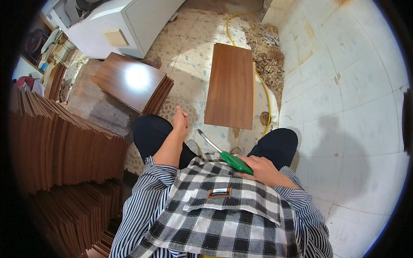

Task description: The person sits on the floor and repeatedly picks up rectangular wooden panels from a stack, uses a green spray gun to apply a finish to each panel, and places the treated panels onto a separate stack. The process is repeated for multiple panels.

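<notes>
My left hand (180, 120) hovers above my left knee, index finger stretched forward and the others partly curled, with nothing seen in it. My right hand (263, 169) lies against my lap and grips a green-handled tool (237, 163), whose thin metal shaft with a dark tip points forward and left; it resembles an air blow gun. In front of my knees is a stack of brown wood-grain boards (229, 87). Further left, near my left hand, sits another stack of glossy brown boards (132, 79), slightly fanned at its near right edge.
Tall rows of brown boards (74, 148) stand at my left. A white machine cabinet (96, 35) is at the front left. Yellow hose (268, 100) runs along the tiled floor beside wood shavings (267, 54). A white tiled wall (338, 96) rises at my right.
</notes>
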